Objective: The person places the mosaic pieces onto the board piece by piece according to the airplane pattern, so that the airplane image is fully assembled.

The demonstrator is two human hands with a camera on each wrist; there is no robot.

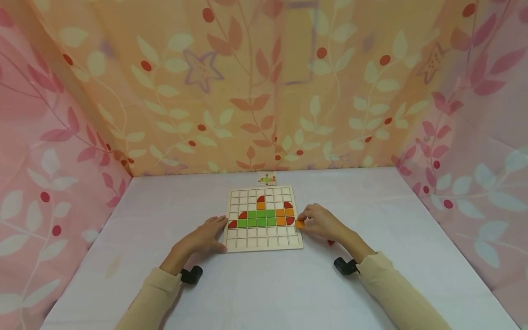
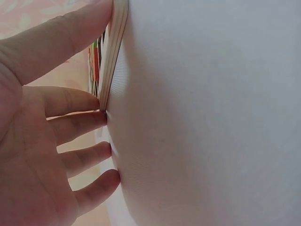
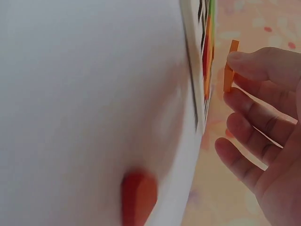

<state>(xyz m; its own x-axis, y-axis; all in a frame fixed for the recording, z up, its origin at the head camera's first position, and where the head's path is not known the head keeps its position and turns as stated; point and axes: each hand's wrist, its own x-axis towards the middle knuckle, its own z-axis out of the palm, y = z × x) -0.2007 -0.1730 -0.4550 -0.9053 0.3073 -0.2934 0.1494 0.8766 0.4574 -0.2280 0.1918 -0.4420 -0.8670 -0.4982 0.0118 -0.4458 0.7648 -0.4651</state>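
Observation:
A wooden grid board (image 1: 264, 243) lies flat on the white cloth, with green, orange and red tiles set in some of its squares. My left hand (image 1: 206, 236) rests along the board's left edge; in the left wrist view its thumb (image 2: 61, 42) and index fingertip touch the board's side, fingers fairly straight. Just off the board's right edge, my right hand (image 1: 323, 223) pinches an orange square tile (image 1: 299, 224). In the right wrist view that tile (image 3: 231, 66) is held up between thumb and fingers, above the cloth. A red piece (image 3: 138, 197) lies on the cloth beneath the right wrist.
Behind the board lies a small picture card (image 1: 266, 178) showing a coloured grid pattern. Leaf-patterned curtains (image 1: 247, 91) close off the back and both sides of the white-covered table (image 1: 255, 293). A black wrist mount (image 1: 345, 266) sits at each sleeve.

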